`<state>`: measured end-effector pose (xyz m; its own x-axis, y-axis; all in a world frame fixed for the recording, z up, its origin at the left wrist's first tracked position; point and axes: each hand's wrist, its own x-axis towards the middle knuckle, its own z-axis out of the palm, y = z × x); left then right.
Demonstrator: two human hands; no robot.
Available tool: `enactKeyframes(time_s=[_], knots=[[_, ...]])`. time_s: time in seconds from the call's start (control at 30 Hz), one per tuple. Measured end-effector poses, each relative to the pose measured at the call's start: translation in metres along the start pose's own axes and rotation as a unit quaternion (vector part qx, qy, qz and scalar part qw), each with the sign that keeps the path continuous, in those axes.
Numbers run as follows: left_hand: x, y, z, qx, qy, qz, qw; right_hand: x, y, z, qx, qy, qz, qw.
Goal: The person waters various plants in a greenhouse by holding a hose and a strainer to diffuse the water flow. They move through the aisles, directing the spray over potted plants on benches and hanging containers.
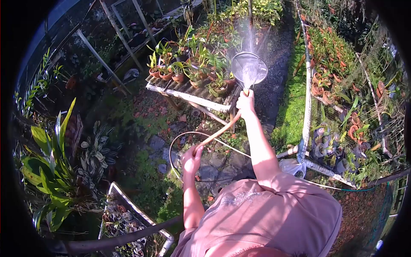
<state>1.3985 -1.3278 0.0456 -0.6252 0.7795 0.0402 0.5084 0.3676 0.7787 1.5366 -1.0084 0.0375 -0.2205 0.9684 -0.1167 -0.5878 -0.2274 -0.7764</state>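
My right hand (245, 103), stretched out in front, is closed around the end of an orange-brown garden hose (220, 132). Just beyond the fist is a round, see-through spray head (249, 69) with a dark rim. White water (252, 40) sprays from there toward the far side. Lower and to the left, my left hand (191, 160) grips the same hose further back. A thinner length of tubing (172, 150) loops near the ground behind the held part. Potted plants (177, 70) on a slatted bench (188, 98) stand to the left of the spray.
On the right, a white-framed bed (307, 98) holds many clay pots and plants. A dark path (278, 73) and a grass strip (293, 103) run alongside it. Large leafy plants (51, 171) grow at left; a framed tray (126, 218) of small pots is at lower left.
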Motion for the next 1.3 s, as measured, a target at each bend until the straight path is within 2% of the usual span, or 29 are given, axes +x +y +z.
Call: enactKeyframes(time_s=[0.1,0.2,0.23,0.37,0.47,0.63,0.87,0.9,1.07,1.1,1.2,1.23,1.27,1.3], knots=[[0.001,0.015,0.019,-0.017,0.011,0.043,0.999,0.001,-0.02,-0.018,0.013,0.02,-0.004,1.0],[0.001,0.033,0.037,-0.005,0.006,0.025,1.0,0.018,-0.032,-0.041,0.083,-0.037,0.029,0.995],[0.005,0.029,0.049,-0.045,0.019,0.048,0.998,0.018,-0.034,-0.042,0.019,0.011,-0.011,1.0],[0.003,0.044,0.072,0.013,0.011,0.042,0.999,0.034,-0.036,-0.073,0.04,-0.018,0.033,0.998],[-0.001,0.047,0.088,-0.007,-0.023,0.029,0.999,0.034,-0.042,-0.088,0.004,-0.012,0.048,0.999],[-0.016,0.057,0.11,-0.034,-0.018,-0.004,0.999,0.035,-0.056,-0.104,-0.026,-0.048,0.069,0.996],[-0.043,0.053,0.109,-0.041,0.022,0.0,0.999,0.018,-0.054,-0.102,0.046,-0.072,0.087,0.993],[-0.047,0.059,0.104,-0.012,0.025,0.01,1.0,0.014,-0.056,-0.101,0.038,-0.074,0.085,0.993],[-0.058,0.037,0.097,-0.044,0.039,0.02,0.998,-0.006,-0.055,-0.093,0.007,-0.057,0.052,0.997],[-0.059,0.034,0.093,-0.046,0.042,0.028,0.998,-0.011,-0.058,-0.091,0.036,-0.081,0.068,0.994],[-0.069,0.033,0.081,-0.053,0.039,0.043,0.997,-0.022,-0.061,-0.07,-0.099,-0.06,0.034,0.993],[-0.072,0.033,0.077,-0.052,0.044,0.053,0.996,-0.022,-0.06,-0.069,-0.083,-0.079,0.028,0.993],[-0.075,0.031,0.075,-0.05,0.047,0.06,0.996,-0.021,-0.059,-0.069,-0.012,-0.101,0.051,0.994],[-0.078,0.03,0.074,-0.059,0.05,0.067,0.995,-0.023,-0.06,-0.067,-0.014,-0.094,0.051,0.994]])
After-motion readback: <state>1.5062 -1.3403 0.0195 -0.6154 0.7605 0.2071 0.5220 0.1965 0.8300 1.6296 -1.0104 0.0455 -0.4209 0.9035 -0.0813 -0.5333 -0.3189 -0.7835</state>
